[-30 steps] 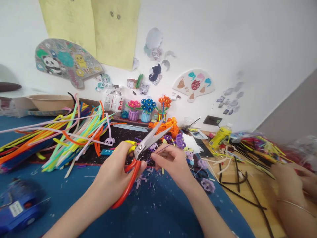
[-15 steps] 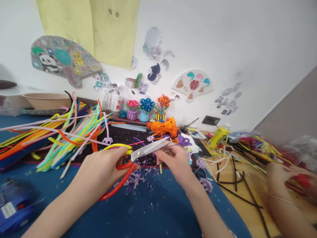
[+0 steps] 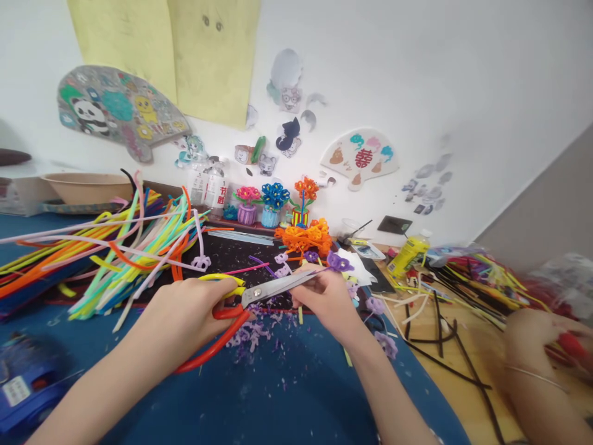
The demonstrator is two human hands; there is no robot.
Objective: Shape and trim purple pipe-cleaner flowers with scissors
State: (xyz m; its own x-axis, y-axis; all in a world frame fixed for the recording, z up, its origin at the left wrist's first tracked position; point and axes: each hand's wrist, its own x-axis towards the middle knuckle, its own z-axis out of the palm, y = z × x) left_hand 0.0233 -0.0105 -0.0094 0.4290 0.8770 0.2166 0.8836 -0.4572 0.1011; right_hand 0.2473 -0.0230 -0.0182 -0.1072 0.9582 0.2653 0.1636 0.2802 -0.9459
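Note:
My left hand (image 3: 192, 309) is wrapped round the yellow and red handles of the scissors (image 3: 278, 287), whose nearly closed blades point right. My right hand (image 3: 327, 300) pinches a purple fuzzy flower (image 3: 340, 262) that sticks out above its fingers. The blade tips lie over the right fingers, close beside the flower; whether they touch it I cannot tell. Purple clippings (image 3: 254, 337) are scattered beneath the hands. An orange bunch of fuzzy flowers (image 3: 306, 237) lies just behind them.
Colourful pipe cleaners (image 3: 115, 253) pile up at the left, near a blue tool (image 3: 28, 386). Small potted flowers (image 3: 275, 207) stand by the wall. At right are a yellow bottle (image 3: 409, 254), black stems (image 3: 463, 352) and another person's arm (image 3: 532, 364) with red material.
The scissors have shifted slightly left and down, and their blades have closed further. The purple flower has moved slightly left. The other person's arm has moved.

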